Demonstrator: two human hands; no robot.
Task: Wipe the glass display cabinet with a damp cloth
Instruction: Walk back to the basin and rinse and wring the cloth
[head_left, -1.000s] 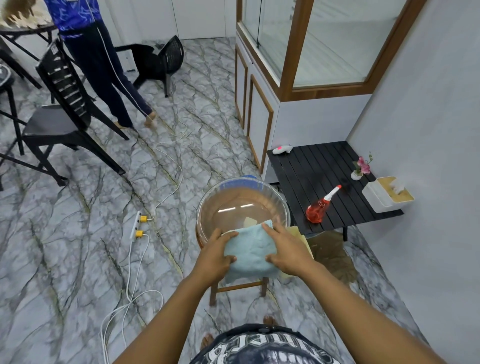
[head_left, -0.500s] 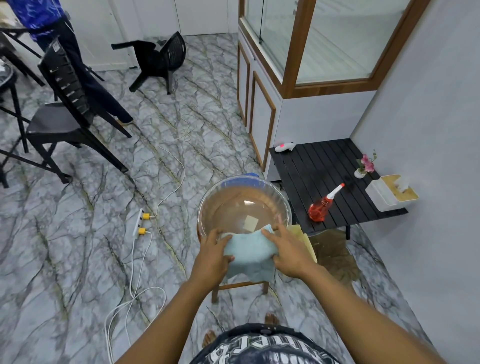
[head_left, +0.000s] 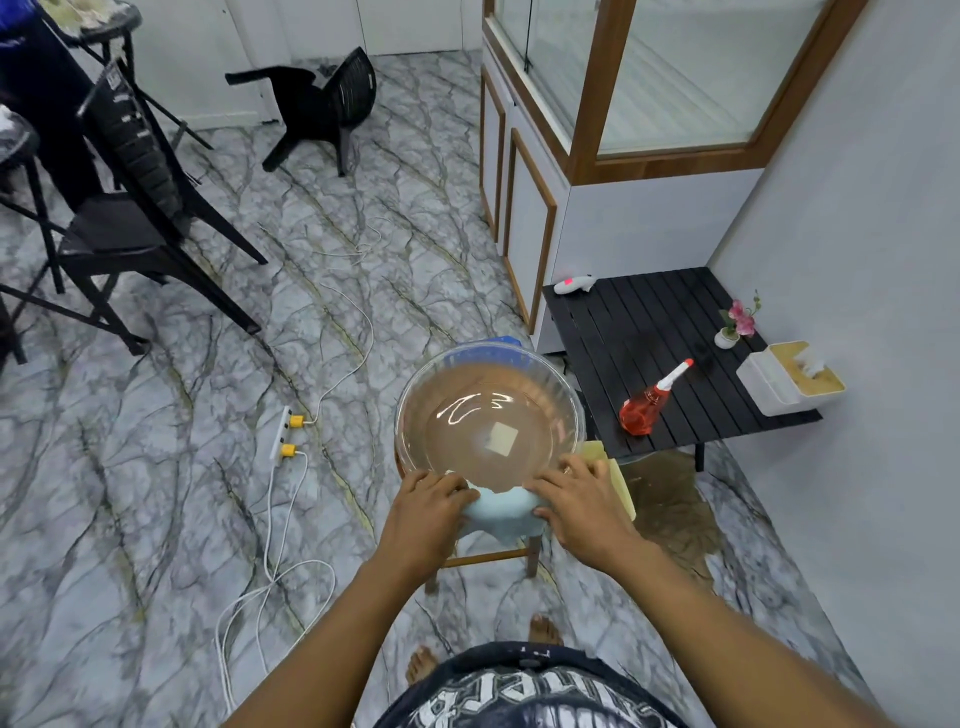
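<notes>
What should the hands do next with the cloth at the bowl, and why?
Probably wring the cloth over the bowl. The left hand and right hand grip it bunched at the near rim, part of it hanging outside above the stool. How wet it is cannot be told, but the glass display cabinet needs it damp, not dripping.

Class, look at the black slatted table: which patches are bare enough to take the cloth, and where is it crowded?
Bare: the slats of the table between the white gadget, the flower pot and the spray bottle. Crowded: the near edge, with spray bottle and tissue box.
</notes>
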